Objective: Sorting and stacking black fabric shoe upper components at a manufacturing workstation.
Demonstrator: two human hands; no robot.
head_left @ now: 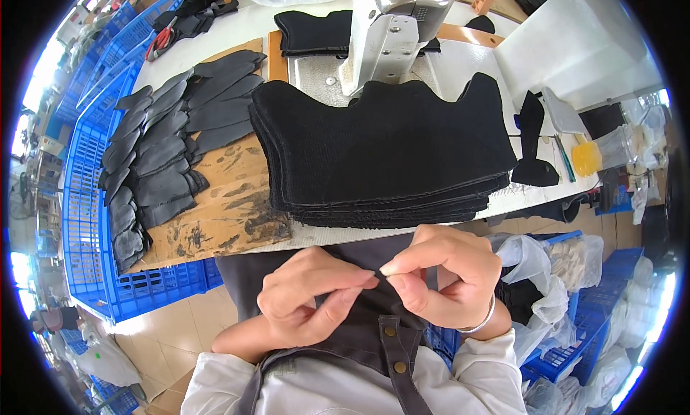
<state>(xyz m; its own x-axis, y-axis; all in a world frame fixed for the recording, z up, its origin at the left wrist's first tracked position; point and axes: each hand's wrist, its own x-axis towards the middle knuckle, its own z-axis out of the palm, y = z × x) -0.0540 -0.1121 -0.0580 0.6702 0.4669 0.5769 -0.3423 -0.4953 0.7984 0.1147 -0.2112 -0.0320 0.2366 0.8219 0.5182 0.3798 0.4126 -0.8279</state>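
Observation:
My left hand [305, 294] and my right hand [447, 275] meet over my lap, just off the table's front edge. Each one pinches thumb against forefinger, and the fingertips almost touch. A tiny dark bit may be between them; it is too small to make out. Right beyond my hands lies a thick stack of black fabric pieces [388, 145], with a wavy far edge. Behind the stack stands a white sewing machine [392, 45]. Neither hand touches the stack.
Overlapping black cut pieces [162, 131] lie on stained cardboard [230, 206] at the left. Blue crates [90, 221] flank the table. On the right are a black shaped piece [533, 138], a yellow-capped bottle [588, 158] and plastic bags [550, 286].

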